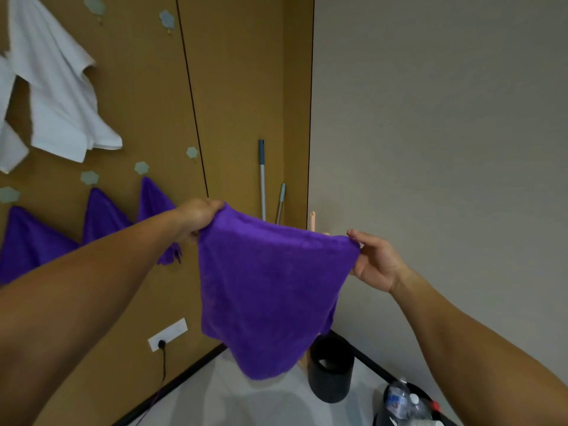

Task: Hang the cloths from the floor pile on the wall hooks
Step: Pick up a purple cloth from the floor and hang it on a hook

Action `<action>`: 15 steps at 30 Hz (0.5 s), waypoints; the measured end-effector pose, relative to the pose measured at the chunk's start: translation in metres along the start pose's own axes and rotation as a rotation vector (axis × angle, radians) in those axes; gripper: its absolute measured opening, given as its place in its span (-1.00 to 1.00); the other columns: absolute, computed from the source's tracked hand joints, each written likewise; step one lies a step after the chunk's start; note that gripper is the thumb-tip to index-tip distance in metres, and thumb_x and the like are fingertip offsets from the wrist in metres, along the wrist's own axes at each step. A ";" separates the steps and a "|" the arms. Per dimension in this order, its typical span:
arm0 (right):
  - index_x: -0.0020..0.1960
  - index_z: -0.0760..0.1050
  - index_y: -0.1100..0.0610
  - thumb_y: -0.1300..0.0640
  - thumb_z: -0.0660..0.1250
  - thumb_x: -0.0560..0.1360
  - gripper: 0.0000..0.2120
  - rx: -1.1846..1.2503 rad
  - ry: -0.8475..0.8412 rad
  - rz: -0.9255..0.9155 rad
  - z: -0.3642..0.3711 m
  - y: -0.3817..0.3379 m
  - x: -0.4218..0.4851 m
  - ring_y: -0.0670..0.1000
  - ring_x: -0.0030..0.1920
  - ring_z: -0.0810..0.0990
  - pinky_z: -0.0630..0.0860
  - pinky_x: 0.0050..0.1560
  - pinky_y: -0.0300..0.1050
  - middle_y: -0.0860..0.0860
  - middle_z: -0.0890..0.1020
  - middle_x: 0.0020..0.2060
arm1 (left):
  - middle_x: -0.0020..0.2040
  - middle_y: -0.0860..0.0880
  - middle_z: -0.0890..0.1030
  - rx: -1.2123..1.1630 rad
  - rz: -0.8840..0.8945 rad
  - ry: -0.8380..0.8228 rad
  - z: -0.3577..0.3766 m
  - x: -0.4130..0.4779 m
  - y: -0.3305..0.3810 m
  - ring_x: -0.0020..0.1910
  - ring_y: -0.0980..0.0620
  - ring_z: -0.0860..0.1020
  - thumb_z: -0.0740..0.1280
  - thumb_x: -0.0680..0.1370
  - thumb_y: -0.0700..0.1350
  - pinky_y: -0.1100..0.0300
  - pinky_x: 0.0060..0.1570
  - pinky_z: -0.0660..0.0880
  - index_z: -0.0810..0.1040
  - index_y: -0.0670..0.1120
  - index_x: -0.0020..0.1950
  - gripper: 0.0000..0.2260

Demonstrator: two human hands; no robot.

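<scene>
Soft, even indoor light, fairly dim, filled the room without glare. Pale, blurred shadows lay on the floor [261, 404]. The purple cloth [270, 287] looked heavily saturated, its texture smeared. Wide-angle distortion curved the seams and corner lines of the brown wall [239, 87]. The white cloths [55, 87] at the left edge were blurred.

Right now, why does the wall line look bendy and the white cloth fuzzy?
Head view: the wide-angle lens curves the dark wall line; the white cloth sits near the frame edge and looks smeared; the purple cloth in the middle is sharper; light is soft, no glare.
</scene>
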State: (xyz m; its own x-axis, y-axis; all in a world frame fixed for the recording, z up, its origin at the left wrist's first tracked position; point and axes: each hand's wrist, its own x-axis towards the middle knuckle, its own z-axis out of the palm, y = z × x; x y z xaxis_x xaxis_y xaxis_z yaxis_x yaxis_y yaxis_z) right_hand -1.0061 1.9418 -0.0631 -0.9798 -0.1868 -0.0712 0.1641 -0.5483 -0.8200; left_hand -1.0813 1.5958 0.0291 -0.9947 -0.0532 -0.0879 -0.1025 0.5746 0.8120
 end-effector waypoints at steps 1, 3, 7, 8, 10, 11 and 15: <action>-0.14 0.65 0.16 0.19 0.28 0.51 -0.82 -0.010 0.008 0.000 0.002 -0.004 -0.002 0.05 -0.20 0.65 0.61 -0.10 -0.02 0.13 0.65 -0.16 | -0.11 -0.04 0.56 0.016 -0.010 0.020 -0.002 0.001 -0.002 -0.15 -0.08 0.56 0.18 0.59 0.13 0.09 -0.24 0.54 0.52 0.03 -0.11 -0.76; -0.04 0.57 0.13 0.31 0.25 0.49 -0.84 -0.013 0.109 -0.038 0.006 -0.017 0.002 0.00 -0.28 0.61 0.61 -0.25 -0.10 0.09 0.59 -0.19 | -0.13 -0.06 0.56 0.013 -0.032 0.085 -0.005 0.005 -0.005 -0.19 -0.05 0.52 0.22 0.58 0.10 0.15 -0.32 0.46 0.53 -0.04 -0.12 -0.75; 0.24 0.46 0.10 0.30 0.33 0.46 -0.63 -0.033 0.220 -0.243 0.013 -0.035 0.012 -0.05 -0.31 0.56 0.49 -0.43 -0.19 0.05 0.57 -0.13 | -0.20 -0.08 0.55 -0.238 -0.090 0.228 -0.011 0.012 -0.009 -0.29 -0.03 0.52 0.25 0.59 0.03 0.16 -0.42 0.40 0.49 -0.15 -0.14 -0.74; 0.26 0.47 0.13 0.23 0.36 0.46 -0.63 -0.111 0.190 -0.191 0.012 -0.028 0.010 -0.04 -0.30 0.56 0.47 -0.42 -0.16 0.05 0.59 -0.12 | -0.21 -0.08 0.55 -0.348 -0.132 0.201 -0.012 0.013 -0.012 -0.30 -0.03 0.53 0.26 0.58 0.02 0.14 -0.41 0.44 0.50 -0.15 -0.10 -0.76; 0.14 0.56 0.19 0.14 0.36 0.51 -0.76 -0.380 0.130 0.010 0.007 -0.007 0.002 -0.04 -0.33 0.57 0.46 -0.41 -0.18 0.04 0.64 -0.20 | -0.24 -0.07 0.56 -0.521 -0.222 0.060 -0.013 0.013 -0.019 -0.32 -0.03 0.56 0.28 0.56 0.02 0.10 -0.39 0.51 0.50 -0.11 -0.03 -0.81; 0.05 0.59 0.18 0.14 0.34 0.53 -0.85 -0.507 0.133 0.066 0.004 0.001 0.001 -0.04 -0.33 0.57 0.44 -0.41 -0.19 0.03 0.64 -0.26 | -0.25 -0.06 0.56 -0.560 -0.245 -0.033 -0.014 0.012 -0.024 -0.32 -0.02 0.56 0.28 0.56 0.01 0.09 -0.35 0.52 0.50 -0.11 -0.04 -0.82; -0.02 0.50 0.07 0.22 0.26 0.57 -0.92 -0.461 0.357 -0.083 0.003 -0.006 0.013 -0.02 -0.24 0.49 0.40 -0.34 -0.19 -0.02 0.57 -0.27 | -0.12 -0.09 0.57 -0.538 -0.204 -0.168 -0.018 0.016 -0.040 -0.20 -0.01 0.54 0.28 0.55 -0.15 0.05 -0.10 0.49 0.51 -0.14 0.08 -0.86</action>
State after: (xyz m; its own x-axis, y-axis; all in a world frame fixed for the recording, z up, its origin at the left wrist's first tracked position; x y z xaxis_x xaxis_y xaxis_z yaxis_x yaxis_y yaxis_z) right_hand -1.0196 1.9405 -0.0576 -0.9782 0.1710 -0.1177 0.0973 -0.1234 -0.9876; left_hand -1.0928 1.5570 0.0055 -0.9443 0.0360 -0.3270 -0.3240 0.0695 0.9435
